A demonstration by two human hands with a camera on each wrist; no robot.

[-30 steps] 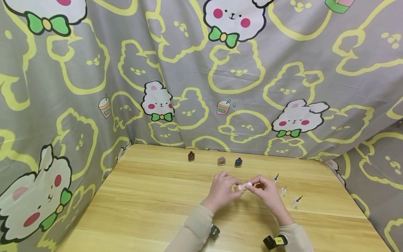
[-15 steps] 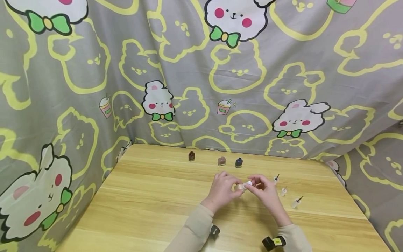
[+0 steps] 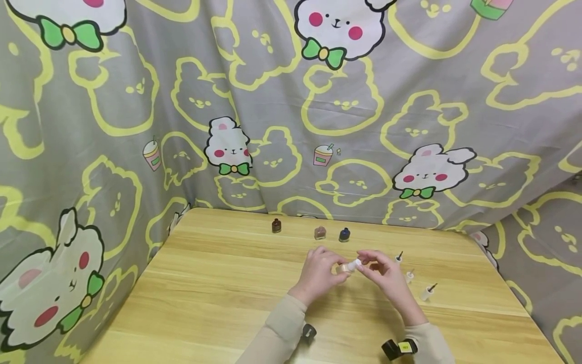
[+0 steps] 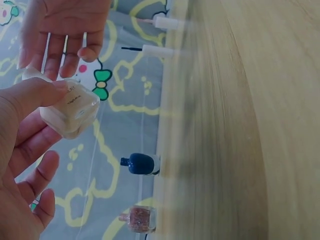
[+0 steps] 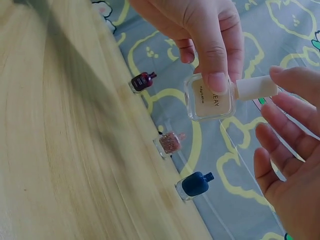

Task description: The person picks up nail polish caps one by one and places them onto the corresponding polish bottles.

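Observation:
My left hand [image 3: 318, 275] pinches a small clear square bottle of pale nail polish [image 5: 205, 102] between thumb and fingers, holding it above the table with its neck tilted toward the right. A white cap [image 5: 255, 87] sits on its neck. My right hand [image 3: 384, 270] has its thumb and index fingertips at either side of the cap's far end, while its other fingers spread loosely. Three uncapped polish bottles stand at the back: a dark red one [image 3: 276, 226], a glittery pink one [image 3: 320, 233] and a dark blue one [image 3: 344, 234].
Three white brush caps stand with brushes upward right of my right hand: a back one [image 3: 398, 259], a middle one [image 3: 409, 276] and a front one [image 3: 427, 292]. The wooden table [image 3: 218, 283] meets a patterned grey curtain [image 3: 282, 116] behind.
Both hands have shifted slightly, the bottle rising a little with the left hand. The right fingers have loosened around the cap, leaving more of it showing.

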